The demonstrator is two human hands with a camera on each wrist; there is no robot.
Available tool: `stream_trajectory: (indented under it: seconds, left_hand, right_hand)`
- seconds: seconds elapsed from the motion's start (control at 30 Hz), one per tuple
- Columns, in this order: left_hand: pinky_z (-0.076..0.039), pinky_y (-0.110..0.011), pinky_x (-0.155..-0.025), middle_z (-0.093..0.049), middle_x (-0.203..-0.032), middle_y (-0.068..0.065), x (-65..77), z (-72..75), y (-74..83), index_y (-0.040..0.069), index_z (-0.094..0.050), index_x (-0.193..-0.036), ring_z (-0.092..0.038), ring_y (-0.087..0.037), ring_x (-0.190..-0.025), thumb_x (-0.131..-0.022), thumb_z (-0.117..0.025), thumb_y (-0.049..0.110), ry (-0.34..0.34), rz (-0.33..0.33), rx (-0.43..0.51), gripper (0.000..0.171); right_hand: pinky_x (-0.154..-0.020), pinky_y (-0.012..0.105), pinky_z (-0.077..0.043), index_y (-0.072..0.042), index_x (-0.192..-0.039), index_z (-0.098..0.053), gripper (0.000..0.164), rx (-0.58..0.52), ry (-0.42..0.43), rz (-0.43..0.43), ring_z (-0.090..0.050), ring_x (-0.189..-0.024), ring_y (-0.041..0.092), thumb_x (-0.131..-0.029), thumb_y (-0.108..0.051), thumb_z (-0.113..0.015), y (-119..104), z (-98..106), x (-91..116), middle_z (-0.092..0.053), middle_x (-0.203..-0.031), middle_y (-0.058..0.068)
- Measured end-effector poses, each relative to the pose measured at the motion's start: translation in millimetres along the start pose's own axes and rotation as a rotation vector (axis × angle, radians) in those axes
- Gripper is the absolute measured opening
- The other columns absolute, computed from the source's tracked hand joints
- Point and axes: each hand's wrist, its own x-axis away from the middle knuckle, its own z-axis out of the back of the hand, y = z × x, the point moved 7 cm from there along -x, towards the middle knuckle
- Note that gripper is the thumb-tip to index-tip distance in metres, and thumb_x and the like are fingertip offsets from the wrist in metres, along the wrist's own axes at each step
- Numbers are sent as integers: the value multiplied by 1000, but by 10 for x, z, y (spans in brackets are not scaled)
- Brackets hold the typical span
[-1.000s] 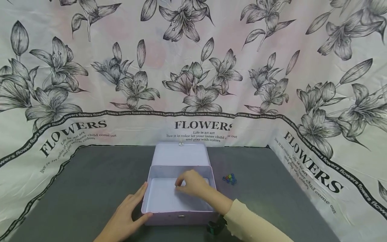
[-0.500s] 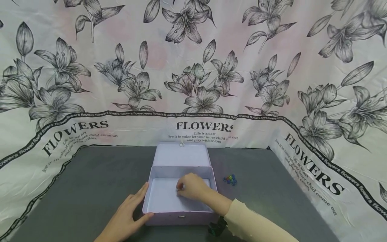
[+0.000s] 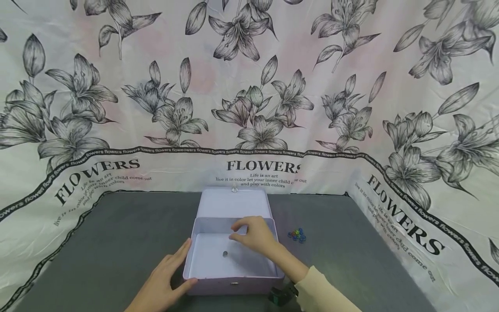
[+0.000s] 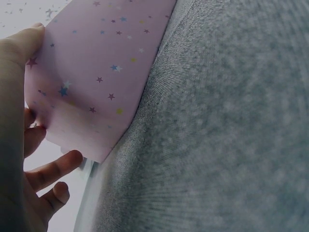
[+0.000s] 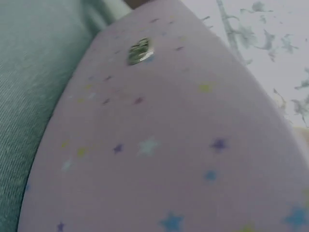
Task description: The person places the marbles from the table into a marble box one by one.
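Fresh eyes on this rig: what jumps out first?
Probably the big white cloth printed with dark lilies and "FLOWERS", filling the background of the head view. Next, the open pale lilac box at lower centre, with a small grey disc on its floor and the right hand above. Then the bright cluster of small pieces on the grey tabletop, right of the box.

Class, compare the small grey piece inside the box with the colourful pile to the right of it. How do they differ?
The small grey piece lies inside the box; the colourful pile lies outside, on the table.
The small grey piece looks plain; the colourful pile shows blue, green and yellow.
The small grey piece is single; the colourful pile is several bits together.
Both are much smaller than the box.
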Motion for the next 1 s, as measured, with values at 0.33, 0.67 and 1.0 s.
stream_trajectory:
  seconds: [0.33, 0.67, 1.0]
  left_hand:
    - [-56, -44, -85, -46, -166, 6, 30, -64, -25, 23, -40, -166, -54, -1, -107, -92, -80, 51, -17, 18, 36, 88]
    - [-57, -46, -86, -43, -167, 3, 3, -23, -7, 23, -39, -166, -54, -2, -107, -92, -79, 52, -12, 16, 26, 88]
    - [-57, -42, -85, -44, -167, 3, -10, -9, -18, 24, -38, -166, -54, -1, -107, -93, -80, 50, 3, 3, 3, 88]
  right_hand:
    - [-42, 20, -39, -6, -104, -83, 21, -111, 139, -64, -44, -44, 2, -88, -19, -89, 148, 361, 180, -81, -92, 5]
    - [-43, 21, -38, -4, -103, -83, 22, -146, 289, -148, -48, -44, 3, -84, -13, -91, 457, 786, 372, -80, -84, 7]
    - [-42, 23, -36, -12, -105, -84, 20, -92, 345, -250, -52, -44, 12, -87, -16, -90, 875, 993, 636, -81, -91, 4]
